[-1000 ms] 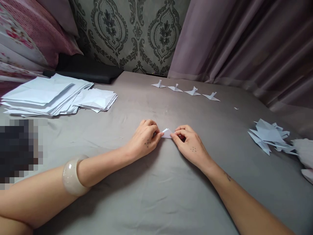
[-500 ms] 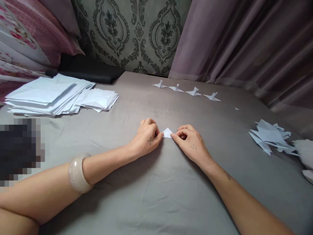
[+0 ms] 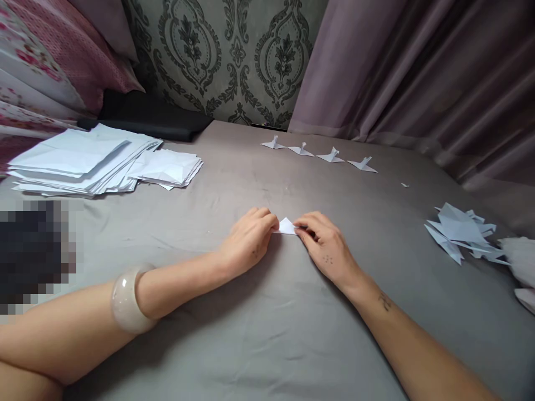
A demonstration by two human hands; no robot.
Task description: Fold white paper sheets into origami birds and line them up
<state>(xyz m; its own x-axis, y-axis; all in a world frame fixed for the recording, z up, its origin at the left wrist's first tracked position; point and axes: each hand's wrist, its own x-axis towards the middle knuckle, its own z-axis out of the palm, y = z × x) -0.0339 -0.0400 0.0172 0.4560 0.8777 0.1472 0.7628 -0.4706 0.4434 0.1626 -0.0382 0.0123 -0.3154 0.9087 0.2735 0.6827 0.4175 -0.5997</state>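
A small folded piece of white paper [image 3: 286, 226] lies on the grey cloth in front of me, its point facing away and its straight edge towards me. My left hand [image 3: 254, 236] has its fingers closed on the paper's left corner. At the right corner, my right hand [image 3: 324, 239] pinches the paper between thumb and fingers. Both corners are partly hidden by the fingertips. A pale bangle [image 3: 129, 301] sits on my left forearm.
Several folded paper birds [image 3: 332, 155] stand in a row at the back. More folded paper shapes [image 3: 462, 228] are heaped at the right. A large paper stack [image 3: 67, 153] and a smaller paper stack [image 3: 167, 167] lie at the left, before a black cloth [image 3: 150, 116].
My left hand has rolled over, its fingers now lying over the paper's left corner. My right fingers have shifted slightly along the right side. More of the paper's straight lower edge shows.
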